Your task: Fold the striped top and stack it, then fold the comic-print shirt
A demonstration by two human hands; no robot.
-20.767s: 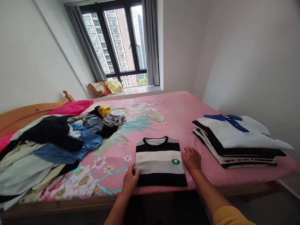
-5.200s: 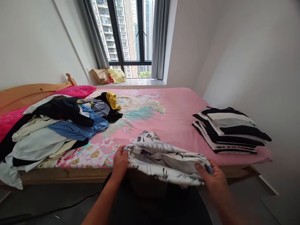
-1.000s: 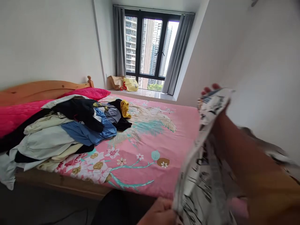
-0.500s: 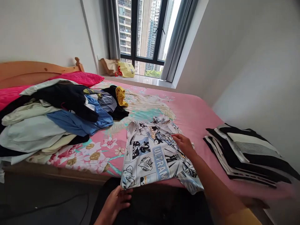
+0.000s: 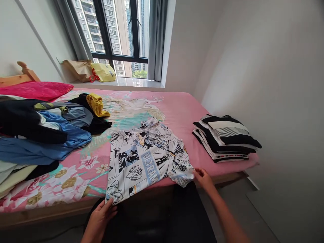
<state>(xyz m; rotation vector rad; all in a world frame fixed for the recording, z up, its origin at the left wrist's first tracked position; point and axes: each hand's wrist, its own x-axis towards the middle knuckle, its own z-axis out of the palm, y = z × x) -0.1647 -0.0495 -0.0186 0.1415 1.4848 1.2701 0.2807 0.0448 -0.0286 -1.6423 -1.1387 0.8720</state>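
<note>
A white short-sleeved shirt (image 5: 149, 155) with black and blue comic print lies spread on the bed, its near part hanging at the bed's front edge. Blue lettering runs down its middle. My left hand (image 5: 100, 212) pinches the near left corner between thumb and fingers. At the shirt's right side, my right hand (image 5: 204, 179) has its fingertips closed on the edge of the cloth. The collar end points away from me, toward the window.
A heap of loose clothes (image 5: 50, 131) covers the bed's left side. To the right stands a stack of folded clothes (image 5: 227, 138). The pink flowered bedsheet (image 5: 177, 104) reaches a windowsill holding a brown paper bag (image 5: 78, 70) and a yellow bag (image 5: 105, 72).
My right hand has gone from above the shirt's upper right to its near right edge and taken hold there. My left hand keeps its corner. The view has turned right.
</note>
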